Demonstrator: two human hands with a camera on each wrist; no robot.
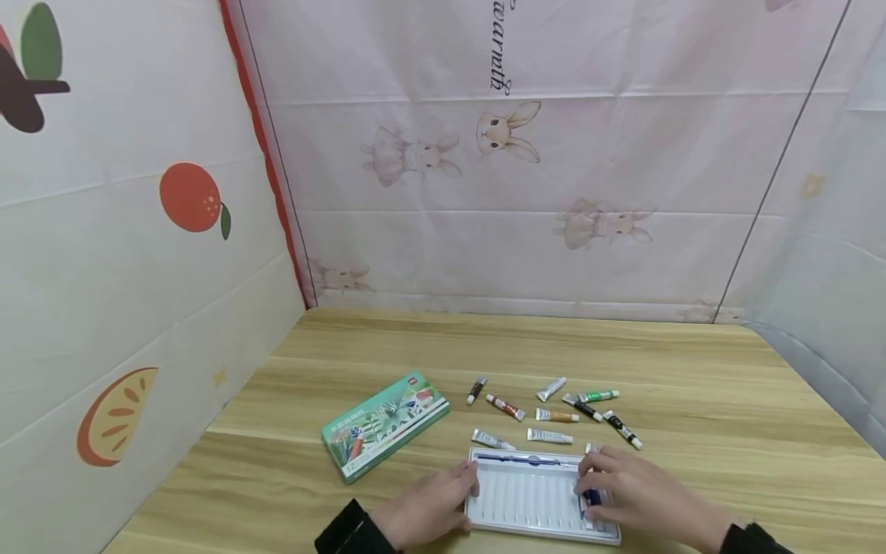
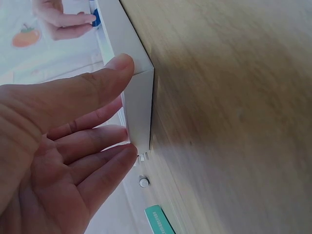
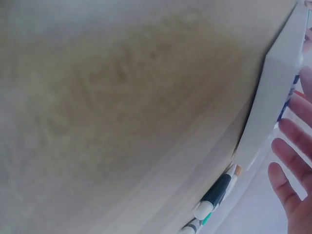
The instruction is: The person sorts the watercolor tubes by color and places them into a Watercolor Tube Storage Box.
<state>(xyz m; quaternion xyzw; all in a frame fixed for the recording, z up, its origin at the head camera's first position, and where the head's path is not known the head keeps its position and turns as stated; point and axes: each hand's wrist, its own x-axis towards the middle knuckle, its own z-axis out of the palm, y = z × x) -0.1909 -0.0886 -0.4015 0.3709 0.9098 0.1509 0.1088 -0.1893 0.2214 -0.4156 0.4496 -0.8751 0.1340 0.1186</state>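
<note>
A white plastic tray (image 1: pixel 519 496) with ridged slots lies near the table's front, a thin dark blue brush (image 1: pixel 519 460) along its far side. My left hand (image 1: pixel 431 504) holds the tray's left end; in the left wrist view its thumb lies at the box-like corner and the fingertips touch the end wall. Over the right end, my right hand (image 1: pixel 623 488) pinches a dark blue paint tube (image 1: pixel 591 498) that lies in the tray. In the right wrist view the other fingers (image 3: pixel 287 156) are spread loosely, and the fingertips at the tube are partly cut off.
Behind the tray lie several loose paint tubes, among them a green one (image 1: pixel 598 395), a black one (image 1: pixel 623 429), an ochre one (image 1: pixel 557 415) and a red-brown one (image 1: pixel 506 407). A green paint box (image 1: pixel 385 425) lies to the left. Printed cloth (image 1: pixel 443 254) walls the table.
</note>
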